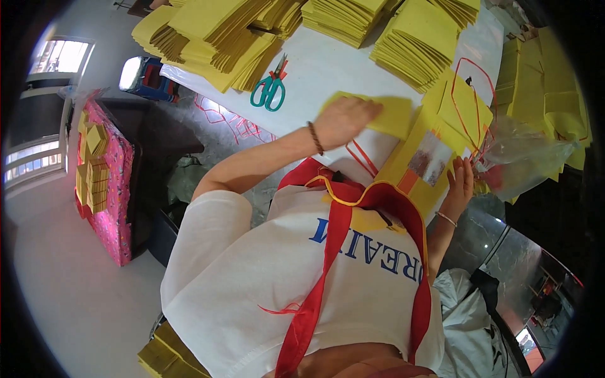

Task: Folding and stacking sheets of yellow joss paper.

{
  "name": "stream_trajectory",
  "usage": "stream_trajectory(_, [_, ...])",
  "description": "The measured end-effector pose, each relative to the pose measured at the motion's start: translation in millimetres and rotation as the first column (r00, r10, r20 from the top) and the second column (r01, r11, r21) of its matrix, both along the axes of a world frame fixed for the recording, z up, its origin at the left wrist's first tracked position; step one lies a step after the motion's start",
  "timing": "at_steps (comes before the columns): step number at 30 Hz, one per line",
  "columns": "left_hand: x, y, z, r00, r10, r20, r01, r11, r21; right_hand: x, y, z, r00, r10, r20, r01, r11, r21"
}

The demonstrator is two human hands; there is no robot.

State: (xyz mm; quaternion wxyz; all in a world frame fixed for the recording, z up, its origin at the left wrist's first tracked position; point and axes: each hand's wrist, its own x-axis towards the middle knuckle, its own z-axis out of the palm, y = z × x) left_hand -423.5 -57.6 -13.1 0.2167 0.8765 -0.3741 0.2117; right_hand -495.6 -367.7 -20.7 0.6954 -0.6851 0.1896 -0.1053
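Note:
My left hand [348, 120], with a dark beaded bracelet at its wrist, lies over a yellow paper sheet [397, 116] on the white table. Its fingers are curled against the sheet, though their tips are partly hidden. My right hand [463, 181], wearing a thin bangle, rests by the right edge of a long yellow paper bundle [391, 165] with its fingers stretched out. A greyish picture patch [430, 157] shows on that bundle. Red plastic string [455, 88] loops over its far end. Teal-handled scissors [271, 91] lie farther left, blades pointing away.
Several yellow paper stacks [416, 44] line the far part of the white table [328, 66]. A clear plastic bag [526, 154] sits at the right, with hanging yellow sheets [529, 82] behind it. At far left, a pink-covered table [113, 208] holds small yellow bundles [96, 183].

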Motion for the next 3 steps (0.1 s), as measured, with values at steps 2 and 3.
stream_trajectory(2, [2.2,23.2,-3.3,0.994,0.11,0.003,-0.11,0.993,0.033,4.7,4.0,-5.1,0.998,0.04,-0.038,-0.04,0.999,-0.003])
stream_trajectory(3, [0.9,33.5,-5.2,0.984,0.177,-0.002,-0.177,0.981,0.078,6.6,7.4,-8.6,0.993,0.09,-0.07,-0.091,0.996,-0.003])
